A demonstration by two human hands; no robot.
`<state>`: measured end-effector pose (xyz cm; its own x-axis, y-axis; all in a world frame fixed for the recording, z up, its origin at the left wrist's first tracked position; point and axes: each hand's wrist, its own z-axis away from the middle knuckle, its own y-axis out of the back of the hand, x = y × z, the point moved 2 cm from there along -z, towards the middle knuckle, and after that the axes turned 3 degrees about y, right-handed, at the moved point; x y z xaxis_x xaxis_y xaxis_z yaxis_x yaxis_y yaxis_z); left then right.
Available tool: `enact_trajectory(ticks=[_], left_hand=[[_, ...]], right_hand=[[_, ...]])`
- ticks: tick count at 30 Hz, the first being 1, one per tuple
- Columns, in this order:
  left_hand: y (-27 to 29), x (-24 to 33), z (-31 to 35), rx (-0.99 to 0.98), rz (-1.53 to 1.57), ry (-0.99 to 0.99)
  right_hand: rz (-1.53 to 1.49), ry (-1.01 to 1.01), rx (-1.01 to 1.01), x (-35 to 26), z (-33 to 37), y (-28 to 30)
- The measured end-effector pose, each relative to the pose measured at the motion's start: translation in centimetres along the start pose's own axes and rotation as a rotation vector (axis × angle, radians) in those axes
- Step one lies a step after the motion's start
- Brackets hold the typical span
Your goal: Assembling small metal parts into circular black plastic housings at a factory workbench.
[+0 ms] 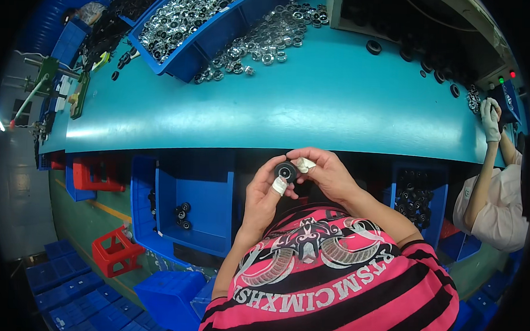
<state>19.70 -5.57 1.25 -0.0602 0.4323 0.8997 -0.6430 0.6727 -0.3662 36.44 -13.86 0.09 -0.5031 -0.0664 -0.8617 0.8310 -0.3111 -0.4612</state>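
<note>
Just off the front edge of the turquoise table (231, 120), a small black wheel (284, 172) with a shiny centre is pinched between both my hands. My left hand (263, 191) grips it from the left and below, its thumb wrapped in white tape. From the right, my right hand (325, 172) closes on the same wheel, and white tape covers one of its digits too. Shiny chrome hubs (269, 40) lie heaped on the table beyond, beside a tilted blue bin (190, 58) filled with more of them.
Left of my body, a blue crate (202, 221) holds a few black wheels; another crate with many wheels (414, 197) is at right. Loose black tyres (373, 47) lie at the far right. A co-worker's gloved hands (491, 119) work there. Red stools (117, 251) stand at left.
</note>
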Motion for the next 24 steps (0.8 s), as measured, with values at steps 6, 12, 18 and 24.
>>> enact_trajectory(ticks=[6, 12, 18, 24], left_hand=[[-0.8, 0.4, 0.0, 0.066, 0.059, -0.064], [-0.9, 0.1, -0.1, 0.067, 0.094, -0.046], [-0.8, -0.6, -0.3, 0.106, 0.062, -0.023], [-2.7, -0.6, -0.2, 0.078, -0.002, -0.063]], right_hand=[[0.118, 0.009, -0.014, 0.7, 0.7, 0.2], [0.148, 0.114, 0.004, 0.3, 1.5, -0.4], [0.332, 0.237, 0.029, 1.0, 1.7, 0.6], [0.100, 0.047, 0.009, 0.9, 2.3, 1.5]])
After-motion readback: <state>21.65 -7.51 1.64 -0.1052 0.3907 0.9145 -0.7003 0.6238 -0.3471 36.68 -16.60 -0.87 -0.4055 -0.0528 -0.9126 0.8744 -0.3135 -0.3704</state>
